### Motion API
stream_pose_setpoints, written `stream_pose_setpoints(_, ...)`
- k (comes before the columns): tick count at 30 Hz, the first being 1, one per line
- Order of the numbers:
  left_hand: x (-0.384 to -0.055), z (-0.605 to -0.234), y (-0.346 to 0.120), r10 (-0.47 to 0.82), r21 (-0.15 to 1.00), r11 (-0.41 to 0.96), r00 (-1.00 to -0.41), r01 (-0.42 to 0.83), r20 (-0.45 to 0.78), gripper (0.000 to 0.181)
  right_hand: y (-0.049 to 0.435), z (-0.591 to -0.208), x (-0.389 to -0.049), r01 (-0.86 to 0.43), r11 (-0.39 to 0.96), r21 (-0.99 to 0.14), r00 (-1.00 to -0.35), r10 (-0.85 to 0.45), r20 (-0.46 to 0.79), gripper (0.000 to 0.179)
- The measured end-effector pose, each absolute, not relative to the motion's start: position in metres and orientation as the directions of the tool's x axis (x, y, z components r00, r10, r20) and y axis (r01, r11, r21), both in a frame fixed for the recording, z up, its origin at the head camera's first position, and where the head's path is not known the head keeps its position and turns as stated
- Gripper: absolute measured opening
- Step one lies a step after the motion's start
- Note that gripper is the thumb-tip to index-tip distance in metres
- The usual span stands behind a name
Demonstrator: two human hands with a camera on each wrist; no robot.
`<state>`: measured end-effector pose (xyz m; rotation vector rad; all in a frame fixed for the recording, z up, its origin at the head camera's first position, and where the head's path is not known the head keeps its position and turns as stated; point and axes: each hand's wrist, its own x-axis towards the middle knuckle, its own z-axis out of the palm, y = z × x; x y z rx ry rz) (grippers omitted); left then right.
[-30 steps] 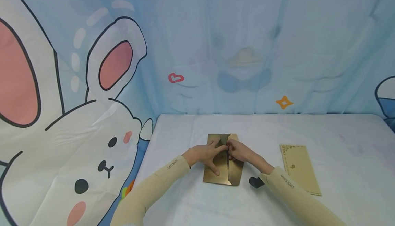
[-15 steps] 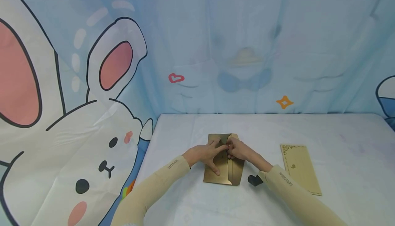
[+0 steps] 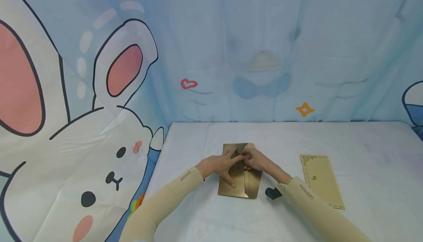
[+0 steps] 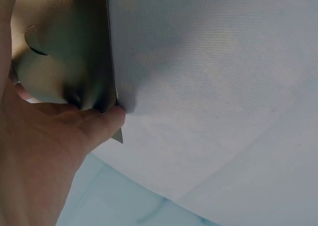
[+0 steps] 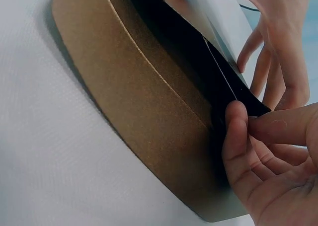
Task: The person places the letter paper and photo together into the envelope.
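Observation:
A gold envelope [image 3: 237,183] lies on the table, its flap [image 3: 254,183] folded out to the right. My left hand [image 3: 222,164] rests on the envelope's body with the fingers spread. In the left wrist view the envelope [image 4: 52,42] shows a curved slit, and fingertips lie by its edge. My right hand [image 3: 255,161] works at the mouth, where thumb and forefinger pinch the envelope's edge. A thin pale line runs inside the dark mouth to these fingers in the right wrist view; whether it is a sheet's edge, I cannot tell.
A pale gold card [image 3: 322,181] with an ornamented border lies to the right, partly behind the right sleeve [image 3: 307,194]. A small black shape [image 3: 273,193] shows beside that sleeve. The table [image 3: 205,216] has a white cloth; a printed curtain [image 3: 211,51] hangs behind.
The right forearm and the black shape beside it have shifted very slightly left. Both hands otherwise stay in place on the envelope.

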<state>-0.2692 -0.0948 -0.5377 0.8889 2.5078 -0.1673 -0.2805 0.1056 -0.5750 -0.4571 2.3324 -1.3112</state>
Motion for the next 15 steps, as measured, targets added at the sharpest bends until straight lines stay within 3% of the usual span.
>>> stream_pose_setpoints(15, -0.27, -0.539, -0.096, 0.574, 0.056, 0.781, -0.68, 0.622, -0.457, 0.115, 0.117, -0.57, -0.27, -0.134, 0.523, -0.841, -0.868, -0.472, -0.155, 0.045)
